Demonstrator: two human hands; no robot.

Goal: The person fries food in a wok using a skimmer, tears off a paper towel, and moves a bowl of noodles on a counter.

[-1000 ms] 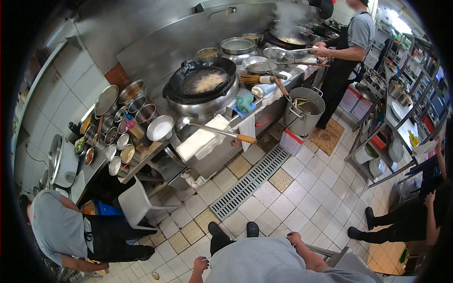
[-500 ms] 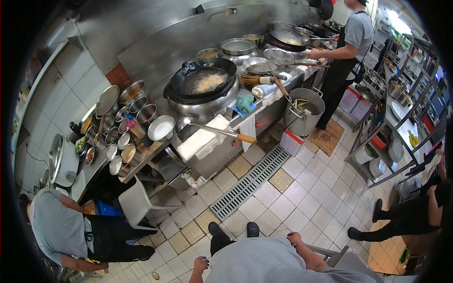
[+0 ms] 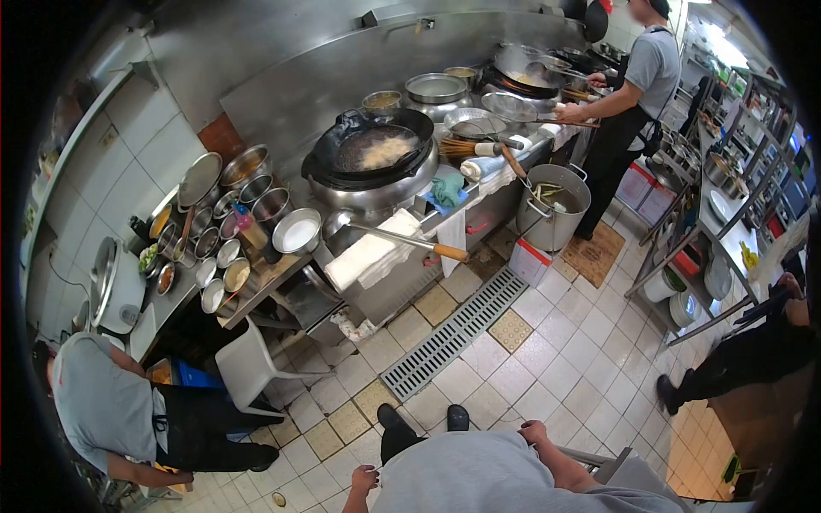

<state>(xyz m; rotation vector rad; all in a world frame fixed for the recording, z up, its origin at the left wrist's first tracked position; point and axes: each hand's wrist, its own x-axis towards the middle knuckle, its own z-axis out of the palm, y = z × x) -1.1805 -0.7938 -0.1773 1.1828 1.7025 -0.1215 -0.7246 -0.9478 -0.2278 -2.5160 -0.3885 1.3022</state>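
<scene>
My left hand (image 3: 365,479) is at the left side of my grey shirt (image 3: 470,470), its fingers curled closed by the hem. On the other side, my right hand (image 3: 534,431) is closed at the shirt's edge. Whatever either hand pinches is too small to make out. Both hands are low at my waist, away from the stove. Ahead of me, a black wok (image 3: 368,150) holds dark liquid with pale frothing food. A ladle (image 3: 410,240) with a wooden handle lies across a folded white towel (image 3: 363,256).
A co-worker (image 3: 646,81) works at the far woks. Another person (image 3: 103,402) bends at the left by a white chair (image 3: 244,363); a third (image 3: 753,350) is at the right. A large pot (image 3: 552,218) stands beyond the floor drain (image 3: 453,333). Bowls (image 3: 297,232) crowd the left counter.
The person at the right has stepped farther toward the right edge. At the far stove, the co-worker's arm and ladle have shifted, and the steam has thinned. My hands stay almost still.
</scene>
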